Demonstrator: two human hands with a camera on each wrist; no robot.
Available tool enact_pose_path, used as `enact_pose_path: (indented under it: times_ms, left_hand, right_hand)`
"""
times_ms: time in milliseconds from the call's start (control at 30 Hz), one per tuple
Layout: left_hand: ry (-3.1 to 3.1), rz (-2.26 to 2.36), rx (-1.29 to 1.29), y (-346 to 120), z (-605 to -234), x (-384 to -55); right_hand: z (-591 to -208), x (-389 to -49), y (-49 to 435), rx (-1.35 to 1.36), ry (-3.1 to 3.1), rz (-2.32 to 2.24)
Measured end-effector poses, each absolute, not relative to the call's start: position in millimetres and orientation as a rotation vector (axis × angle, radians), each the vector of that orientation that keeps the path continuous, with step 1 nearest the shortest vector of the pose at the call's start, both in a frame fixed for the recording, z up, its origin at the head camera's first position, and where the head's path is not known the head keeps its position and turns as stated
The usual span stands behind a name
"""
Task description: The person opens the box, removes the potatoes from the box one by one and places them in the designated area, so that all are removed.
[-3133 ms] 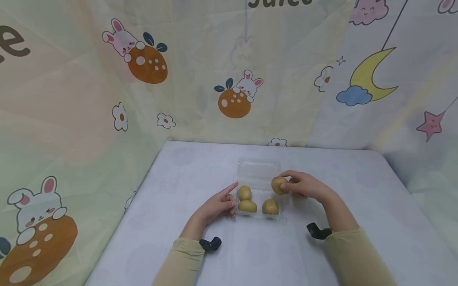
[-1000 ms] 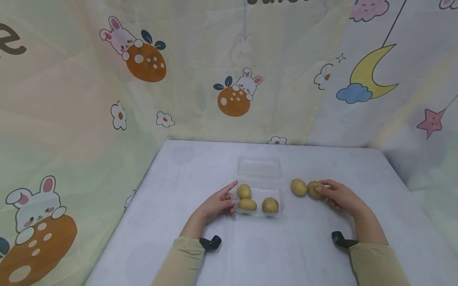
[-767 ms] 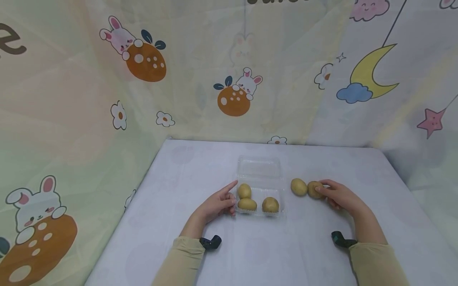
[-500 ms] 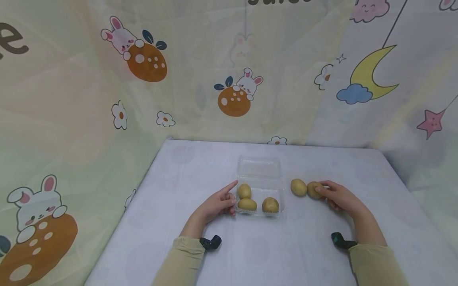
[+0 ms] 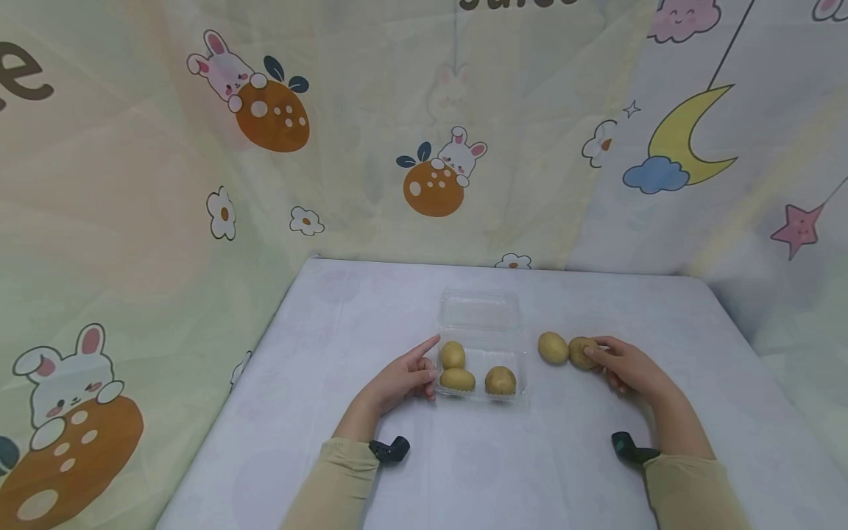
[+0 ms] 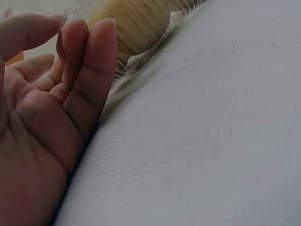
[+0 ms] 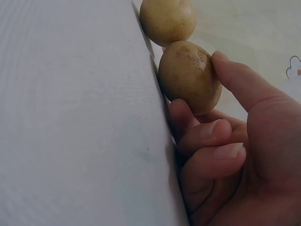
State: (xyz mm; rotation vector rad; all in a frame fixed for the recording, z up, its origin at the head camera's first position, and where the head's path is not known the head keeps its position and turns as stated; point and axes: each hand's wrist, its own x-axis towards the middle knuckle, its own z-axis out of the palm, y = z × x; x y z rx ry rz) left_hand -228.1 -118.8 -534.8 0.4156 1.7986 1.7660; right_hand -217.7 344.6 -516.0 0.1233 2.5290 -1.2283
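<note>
My left hand (image 5: 402,380) is at the left side of a clear plastic clamshell box (image 5: 513,353), which lies with its lid folded back. In the left wrist view the thumb and fingertips pinch the box's rim (image 6: 74,10). Three potatoes are in the box: two, an upper potato (image 5: 453,355) and a lower potato (image 5: 458,380), at the left, and one potato (image 5: 500,380) at the right. To the right of the box, my right hand (image 5: 629,364) pinches a potato (image 7: 188,77) resting on the table. Another potato (image 5: 553,347) sits against its left side.
A white cloth covers the table (image 5: 477,471). Behind and beside it hangs a printed curtain (image 5: 358,110) with rabbits, oranges and a moon. Each wrist carries a small black camera, the left camera (image 5: 391,450) and the right camera (image 5: 632,449).
Three seconds ago my right hand held the potato at the box's back right. It has since moved right and set it beside another potato. The left hand has stayed in place.
</note>
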Motion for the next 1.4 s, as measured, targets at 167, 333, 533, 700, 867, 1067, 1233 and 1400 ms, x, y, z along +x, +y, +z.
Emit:
enact_pose_path:
  times_ms: [167,333,533,700,867,1067,1233,1400]
  left_hand:
    - [1.789,1.769,0.419,-119.1,-535.2,-228.3]
    - [1.783,1.777,0.420,-119.0,-535.8,-228.3]
    - [1.785,1.777,0.422,-118.6,-535.2,-228.7]
    - [1.790,1.772,0.419,-118.5,-534.5,-228.3]
    - [1.790,1.772,0.409,-118.3,-535.0,-228.3]
    - [1.787,1.771,0.397,-118.0,-535.0,-227.7]
    - [1.788,1.770,0.398,-117.9,-535.7,-228.2]
    - [1.794,1.769,0.407,-118.1,-536.0,-228.4]
  right_hand:
    - [-516.5,-217.5,345.1,0.128,2.528,-1.234]
    - [-516.2,-217.1,346.1,0.129,2.522,-1.247]
    - [-517.4,-217.5,347.8,0.139,2.521,-1.270]
    - [-519.8,-217.8,349.4,0.144,2.520,-1.293]
    - [-517.3,-216.5,350.5,0.191,2.511,-1.304]
    - [-510.3,-214.7,352.0,0.203,2.514,-1.320]
    - [-501.1,-212.0,350.8,0.141,2.531,-1.347]
    - [-487.7,-211.7,344.5,0.036,2.550,-1.368]
